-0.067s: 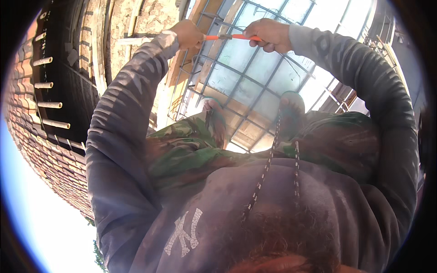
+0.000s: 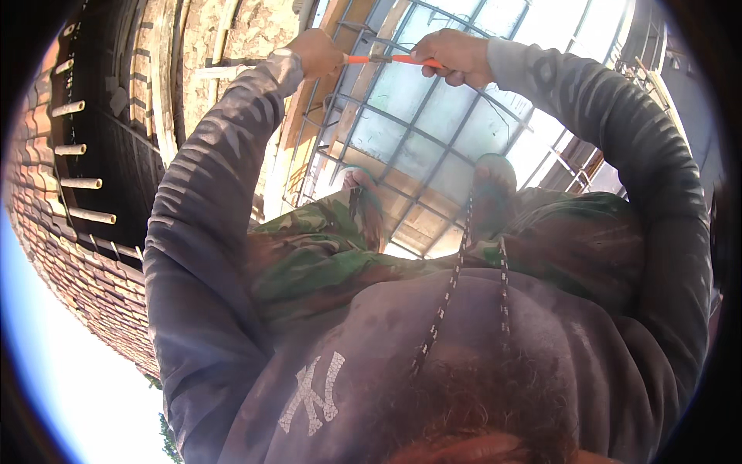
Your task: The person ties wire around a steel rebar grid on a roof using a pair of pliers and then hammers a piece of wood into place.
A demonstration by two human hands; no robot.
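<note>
Top centre of frame: left hand (image 2: 315, 52) and right hand (image 2: 456, 56) both fisted on orange-handled tool (image 2: 390, 59) over rebar grid (image 2: 402, 147); tying step likely under way, next move needs steady squeeze.

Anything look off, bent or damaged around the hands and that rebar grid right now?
Nothing stands out. The left hand and right hand both grip an orange-handled tool over the rebar grid, whose bars look regular; their curve matches the fisheye. The spot where the tool meets the bars is too small to judge.

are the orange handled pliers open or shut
Cannot tell. The orange-handled pliers lie level between the left hand and right hand above the rebar grid, their tip too small to read.
</note>
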